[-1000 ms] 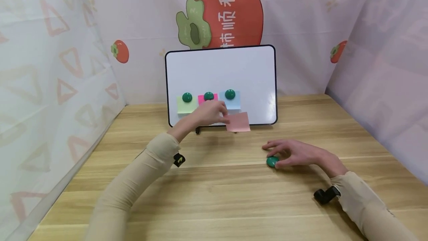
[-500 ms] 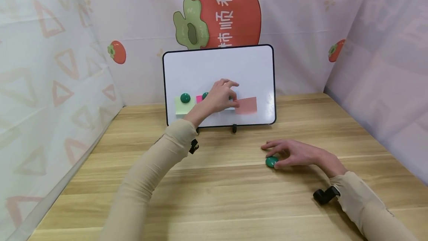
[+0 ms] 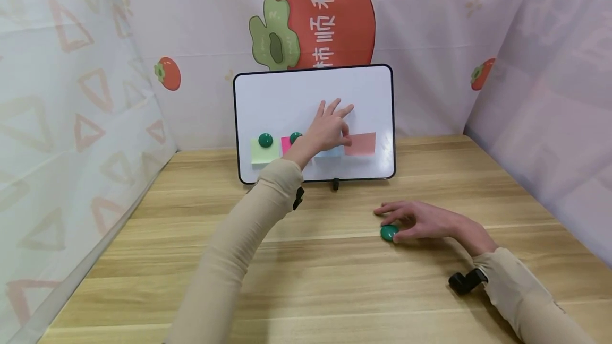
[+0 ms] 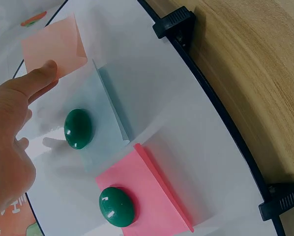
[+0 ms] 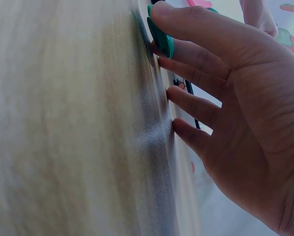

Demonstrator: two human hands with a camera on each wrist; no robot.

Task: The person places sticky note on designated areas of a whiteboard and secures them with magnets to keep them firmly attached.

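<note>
My left hand (image 3: 327,130) pinches a salmon sticky note (image 3: 362,144) by its left edge, between thumb and index finger, against the whiteboard (image 3: 368,89). Its other fingers spread upward. In the left wrist view the thumb lies on the note's lower corner (image 4: 48,44). Beside it is a pale blue note (image 4: 95,147) under a round green magnet (image 4: 78,129), then a pink note (image 4: 147,191) under another magnet (image 4: 116,206). Low over the wooden table, my right hand (image 3: 425,220) holds a green magnet (image 3: 389,233) between thumb and fingers.
A pale green note (image 3: 264,154) with its own magnet (image 3: 265,140) is leftmost on the board. Black feet (image 3: 336,183) support the board on the table (image 3: 315,280). Printed fabric (image 3: 430,89) hangs behind and on both sides.
My left hand has carried the salmon note up and to the right, from the board's lower edge to beside the blue note. My right hand has stayed in place with its magnet.
</note>
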